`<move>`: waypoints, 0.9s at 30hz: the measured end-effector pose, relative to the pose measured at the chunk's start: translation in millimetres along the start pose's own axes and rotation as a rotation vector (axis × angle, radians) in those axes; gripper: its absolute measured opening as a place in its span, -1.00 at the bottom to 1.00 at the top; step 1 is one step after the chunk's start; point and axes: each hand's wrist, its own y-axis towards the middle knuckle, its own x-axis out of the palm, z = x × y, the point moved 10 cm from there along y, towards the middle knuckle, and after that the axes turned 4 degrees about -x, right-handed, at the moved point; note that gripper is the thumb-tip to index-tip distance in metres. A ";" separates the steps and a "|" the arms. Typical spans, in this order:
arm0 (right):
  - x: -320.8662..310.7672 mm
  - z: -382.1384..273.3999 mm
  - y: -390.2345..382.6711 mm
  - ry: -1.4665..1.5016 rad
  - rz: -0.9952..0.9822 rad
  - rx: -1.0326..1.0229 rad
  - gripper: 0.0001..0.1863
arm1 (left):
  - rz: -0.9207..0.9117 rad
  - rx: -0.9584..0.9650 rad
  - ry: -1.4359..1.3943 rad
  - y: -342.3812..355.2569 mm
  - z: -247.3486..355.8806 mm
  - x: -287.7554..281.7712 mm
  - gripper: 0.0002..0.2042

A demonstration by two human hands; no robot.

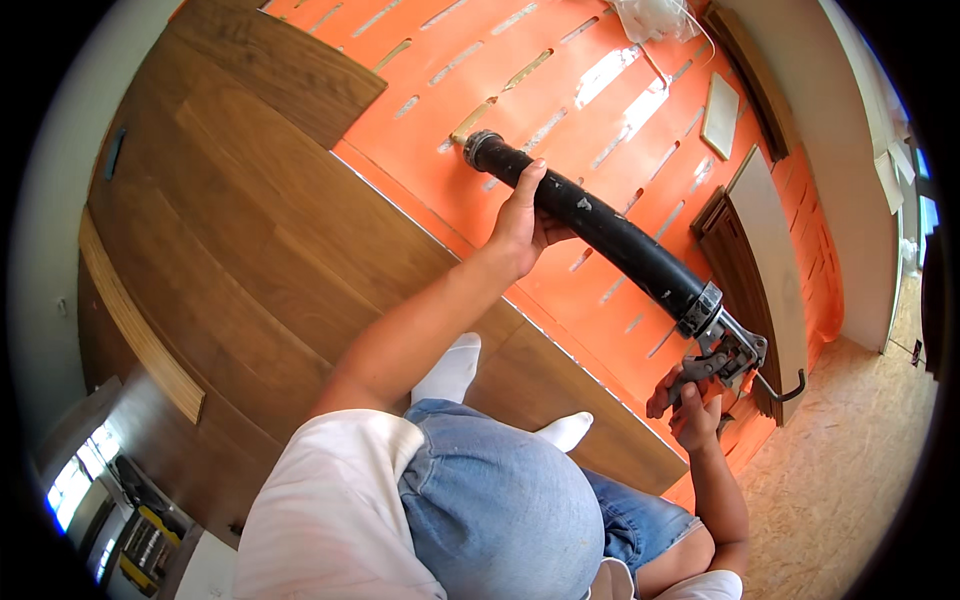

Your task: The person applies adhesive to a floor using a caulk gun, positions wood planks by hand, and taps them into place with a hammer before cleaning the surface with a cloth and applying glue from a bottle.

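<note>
A long black adhesive gun (598,228) slants from upper middle to lower right, held over the orange slotted underlay (410,200). My left hand (525,225) is closed around the tube toward its front. My right hand (690,410) grips the metal handle and trigger (700,375) at the rear, where a hooked rod sticks out. The gun's front end is over a slot in which beige material (465,125) shows; whether it touches is unclear. Laid wooden flooring (240,230) borders the underlay on the left, under my socked feet.
Stacked planks (760,290) and a light board (718,115) lie at the right. A plastic bag (650,15) is at the top. A loose wooden strip (140,320) lies at the left. Walls border both sides, and chipboard floor (810,500) shows at the lower right.
</note>
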 end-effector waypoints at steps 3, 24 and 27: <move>4.3 3.8 -5.0 0.042 -0.016 0.013 -0.46 | 0.039 -0.008 0.010 -10.9 -4.2 -8.5 -0.39; -66.7 22.8 -102.1 0.270 0.162 -0.093 -0.27 | -0.097 -0.250 0.252 13.1 -121.6 89.1 -0.29; -81.3 33.2 -130.1 0.281 0.334 -0.128 -0.41 | -0.232 -0.386 0.336 27.4 -159.4 122.8 -0.30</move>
